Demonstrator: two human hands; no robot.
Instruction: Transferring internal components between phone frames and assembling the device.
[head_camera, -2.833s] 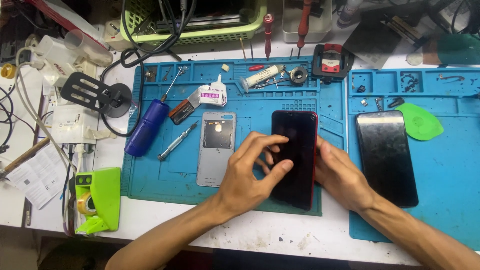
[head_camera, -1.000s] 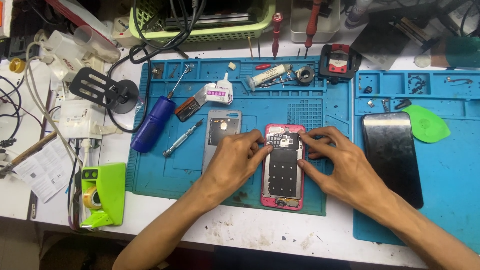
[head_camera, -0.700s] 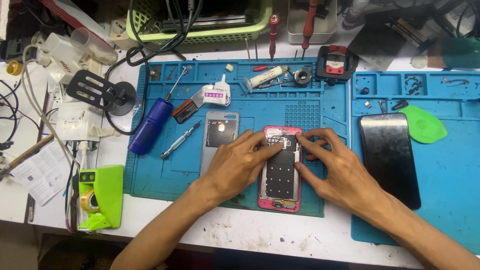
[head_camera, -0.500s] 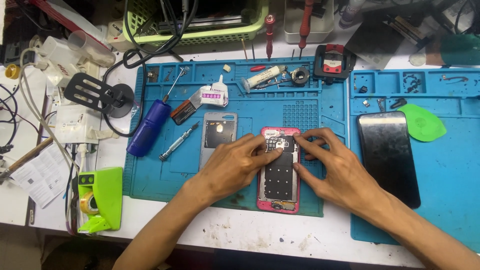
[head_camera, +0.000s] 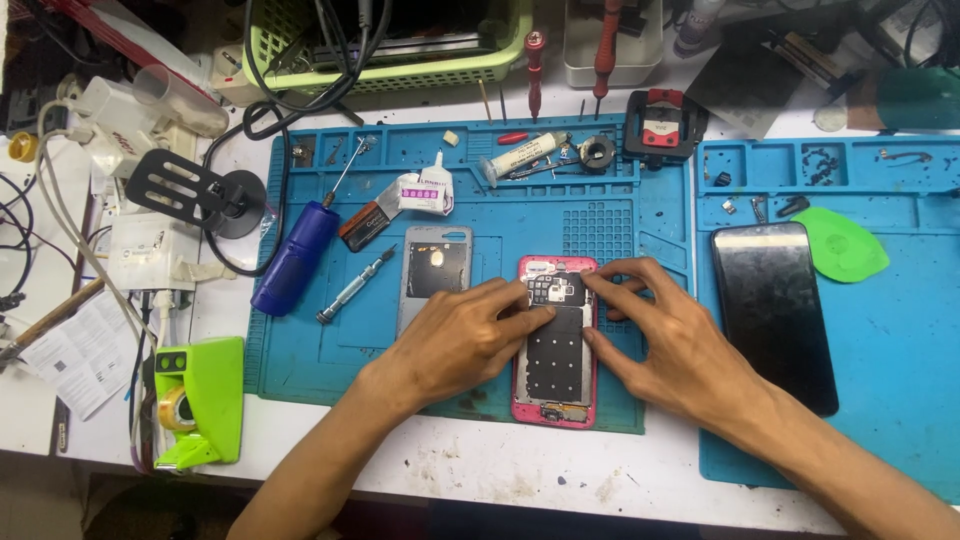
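Observation:
An opened phone body (head_camera: 556, 350) with a pink frame lies face down on the blue work mat (head_camera: 320, 340), its inner black shield plate showing. My left hand (head_camera: 455, 340) rests on the phone's left edge, fingertips pressing on the upper part of the inside. My right hand (head_camera: 665, 335) grips the right edge, with its fingers on the top right corner. A grey back cover (head_camera: 433, 275) lies flat just left of my left hand.
A black phone screen (head_camera: 775, 310) and a green pick (head_camera: 845, 245) lie on a second blue mat (head_camera: 900, 380) at right. A blue electric screwdriver (head_camera: 295, 255), a small metal driver (head_camera: 355, 285), glue tubes (head_camera: 425, 190), a green tape dispenser (head_camera: 195, 400) and a green basket (head_camera: 390, 45) surround the mat.
The phone lay with its dark screen up 2.8 s ago; it now lies face down with its insides showing. Over the last second my fingers shifted slightly on its upper part.

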